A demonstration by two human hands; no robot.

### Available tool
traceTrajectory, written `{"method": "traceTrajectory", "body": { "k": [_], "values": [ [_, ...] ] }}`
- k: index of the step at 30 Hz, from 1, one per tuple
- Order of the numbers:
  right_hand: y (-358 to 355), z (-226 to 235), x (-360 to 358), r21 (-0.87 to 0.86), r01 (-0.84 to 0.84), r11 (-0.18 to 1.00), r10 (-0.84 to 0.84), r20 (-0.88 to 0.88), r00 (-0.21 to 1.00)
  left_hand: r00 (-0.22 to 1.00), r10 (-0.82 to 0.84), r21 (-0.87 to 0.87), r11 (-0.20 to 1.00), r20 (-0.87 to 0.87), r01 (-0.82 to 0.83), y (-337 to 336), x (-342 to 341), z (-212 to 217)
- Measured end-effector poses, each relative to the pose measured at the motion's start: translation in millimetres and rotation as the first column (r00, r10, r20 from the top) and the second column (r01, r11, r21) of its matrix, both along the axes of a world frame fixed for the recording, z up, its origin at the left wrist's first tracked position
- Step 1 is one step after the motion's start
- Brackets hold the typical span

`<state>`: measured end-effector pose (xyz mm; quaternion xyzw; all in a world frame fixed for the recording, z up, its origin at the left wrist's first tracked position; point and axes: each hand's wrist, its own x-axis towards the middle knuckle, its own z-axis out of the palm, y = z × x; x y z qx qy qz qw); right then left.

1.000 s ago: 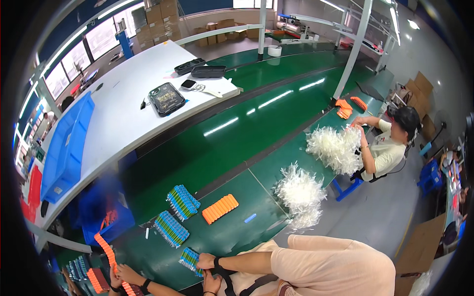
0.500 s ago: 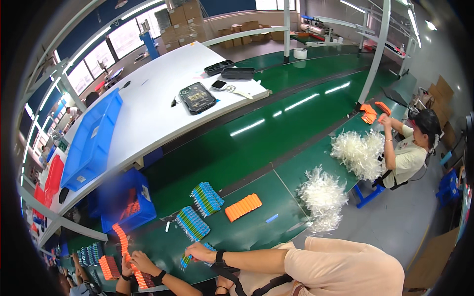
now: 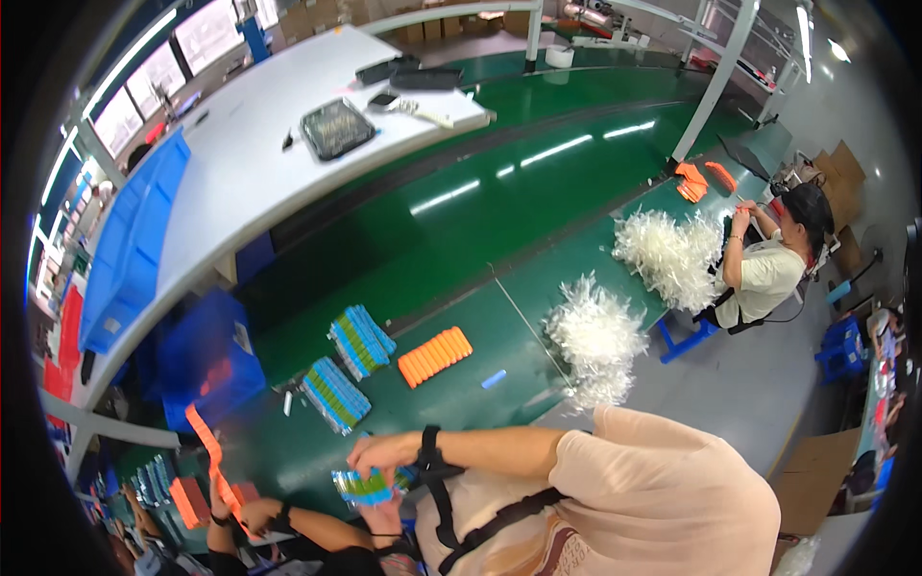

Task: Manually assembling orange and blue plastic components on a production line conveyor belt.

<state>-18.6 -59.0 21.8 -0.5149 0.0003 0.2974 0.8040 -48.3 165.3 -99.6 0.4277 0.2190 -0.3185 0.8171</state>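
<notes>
At the table's near edge, my right hand has its fingers bent down onto a bundle of slim blue-and-green film-wrapped pieces. My left hand grips the same bundle from below, partly hidden by it. Just beyond my hands lie two similar stacks, a nearer blue-and-green stack and a farther blue-and-green stack. To their right rests a ribbed orange block of pieces side by side. A small blue strip lies on the green table beside it.
White shredded strips form a pile to the right, and a second pile lies by a seated co-worker. At left, another person's hands hold an orange strip near a blue bin. A white table stands beyond.
The view has shifted, so the scene sits farther left and higher. My left hand has come into sight under the bundle, which now shows more fully between both hands.
</notes>
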Motion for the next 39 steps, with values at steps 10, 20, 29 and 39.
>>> {"method": "traceTrajectory", "body": {
  "k": [10,20,29,39],
  "values": [
    [-96.7,-63.5,-86.0,-0.245,0.248,0.937,-0.303,-0.225,0.926,0.88,-0.459,-0.007,0.886,0.122,0.463,-37.0,25.5,20.3],
    [-155.8,-73.6,-166.6,-0.186,0.424,0.886,-0.462,-0.297,0.835,0.514,-0.847,0.161,0.53,0.132,0.833,-113.2,29.3,31.7],
    [-169.0,-70.2,-166.7,-0.589,0.347,0.73,-0.397,0.049,0.917,0.384,-0.878,0.425,0.475,0.284,0.771,-131.0,39.8,25.2],
    [-188.1,-132.7,-124.2,-0.716,0.672,0.188,0.603,0.624,0.497,-0.522,-0.803,0.77,0.517,0.286,-0.374,-136.3,70.2,-19.8]
  ]
}}
